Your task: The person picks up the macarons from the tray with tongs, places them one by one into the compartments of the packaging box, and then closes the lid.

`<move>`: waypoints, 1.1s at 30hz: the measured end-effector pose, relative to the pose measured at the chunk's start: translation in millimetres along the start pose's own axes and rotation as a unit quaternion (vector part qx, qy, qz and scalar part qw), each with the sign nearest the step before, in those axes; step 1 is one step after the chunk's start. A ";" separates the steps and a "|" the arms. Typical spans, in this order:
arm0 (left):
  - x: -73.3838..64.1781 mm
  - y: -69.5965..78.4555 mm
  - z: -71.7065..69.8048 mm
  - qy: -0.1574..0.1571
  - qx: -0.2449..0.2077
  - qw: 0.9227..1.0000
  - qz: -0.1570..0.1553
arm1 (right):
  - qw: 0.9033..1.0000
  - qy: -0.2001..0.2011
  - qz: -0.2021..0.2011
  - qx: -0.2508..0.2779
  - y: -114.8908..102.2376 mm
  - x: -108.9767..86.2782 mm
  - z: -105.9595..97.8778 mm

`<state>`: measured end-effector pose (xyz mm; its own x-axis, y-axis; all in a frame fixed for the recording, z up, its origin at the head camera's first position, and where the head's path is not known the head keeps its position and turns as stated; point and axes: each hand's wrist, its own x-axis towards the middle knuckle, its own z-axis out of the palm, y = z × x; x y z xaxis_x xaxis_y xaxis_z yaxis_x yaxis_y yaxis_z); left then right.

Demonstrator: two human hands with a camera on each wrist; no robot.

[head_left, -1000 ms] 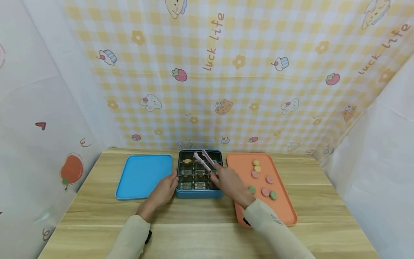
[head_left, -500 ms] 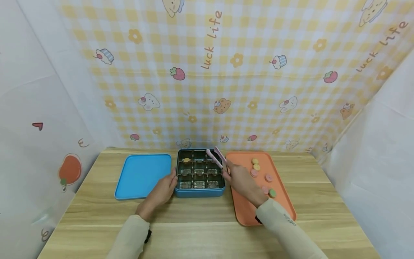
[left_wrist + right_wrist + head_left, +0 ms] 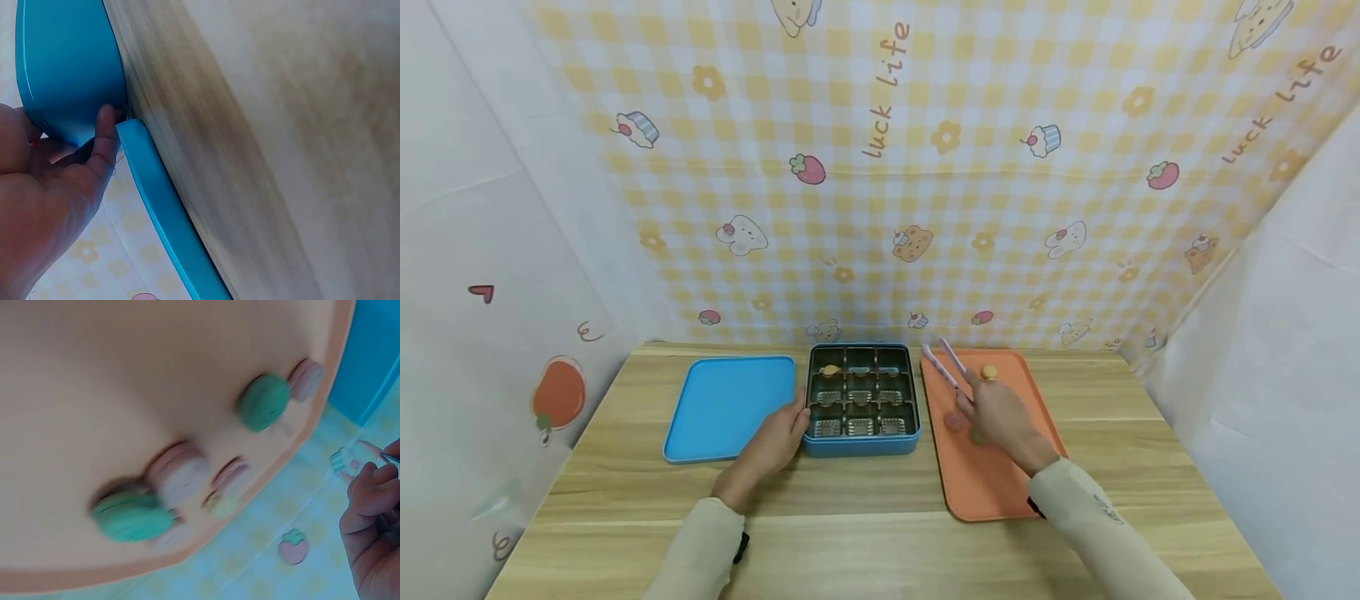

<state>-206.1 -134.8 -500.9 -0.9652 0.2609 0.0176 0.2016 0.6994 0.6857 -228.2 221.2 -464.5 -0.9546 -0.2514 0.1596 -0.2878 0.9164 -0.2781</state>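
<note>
— Where are the pink tongs [image 3: 941,367]?
— At right: pinched in the right hand [image 3: 1002,412], its fingers curled, above the orange tray [image 3: 977,487] and its macarons [image 3: 265,402], prongs apart.
— And the left hand [image 3: 777,435]?
— Fingers extended against the left side of the blue box [image 3: 861,447].

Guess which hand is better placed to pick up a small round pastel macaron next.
Probably the right hand: it is above the flat orange tray where macarons lie, holding slender pale-pink tongs. The left hand touches the square blue box, which stands between it and the tray.
</note>
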 end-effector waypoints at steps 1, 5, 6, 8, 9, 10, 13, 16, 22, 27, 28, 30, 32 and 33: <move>-0.1 0.2 -0.2 0.002 0.000 1.000 -0.001 | 1.000 -0.001 0.002 0.000 3.5 -1.5 -0.8; 0.5 0.1 -0.5 0.002 -0.002 1.000 -0.003 | 1.000 -0.012 0.016 0.018 16.9 -7.6 -4.8; 0.4 -0.1 -0.6 0.002 -0.003 1.000 -0.003 | 0.999 -0.018 0.022 0.026 19.8 -9.1 -6.0; 0.3 -0.4 -0.7 0.002 -0.003 1.000 -0.002 | 0.998 -0.025 0.028 0.040 25.2 -11.7 -8.4; 0.2 -0.8 -0.7 -0.001 -0.003 1.000 -0.003 | 0.998 -0.029 0.033 0.045 27.7 -12.8 -9.4; -0.1 -1.0 -0.9 0.000 -0.004 1.000 -0.001 | 0.998 -0.032 0.037 0.050 30.2 -13.7 -10.4; 0.0 -1.6 -0.9 -0.004 -0.010 1.000 -0.003 | 0.997 -0.036 0.049 0.048 38.0 -16.5 -12.0; 0.1 -2.2 -0.4 -0.004 -0.015 1.000 -0.003 | 0.997 -0.040 0.057 0.030 46.2 -19.0 -12.4; -0.6 -2.4 0.5 0.000 -0.026 1.000 -0.005 | 0.996 -0.049 0.076 0.011 58.9 -23.5 -12.3; -0.6 -2.9 1.1 0.002 -0.031 1.000 -0.002 | 0.993 -0.061 0.102 0.012 64.7 -26.7 -11.9; -0.6 -3.1 1.1 0.002 -0.032 0.999 -0.001 | 0.993 -0.061 0.104 0.011 65.4 -27.2 -11.9; -0.4 -3.4 1.0 0.003 -0.033 0.999 0.000 | 0.992 -0.061 0.108 0.008 66.6 -27.8 -11.4; -0.1 -3.8 0.9 0.004 -0.035 0.999 0.001 | 0.992 -0.062 0.110 0.005 67.6 -27.9 -10.9; 0.1 -3.9 0.9 0.004 -0.035 0.999 0.001 | 0.992 -0.062 0.111 0.006 68.1 -28.0 -10.6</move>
<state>-206.8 -136.9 -504.2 -0.9660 0.2573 0.0248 0.1920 0.6504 0.7350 -220.4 294.0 -478.0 -0.9964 -0.0810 -0.0247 -0.0697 0.9501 -0.3041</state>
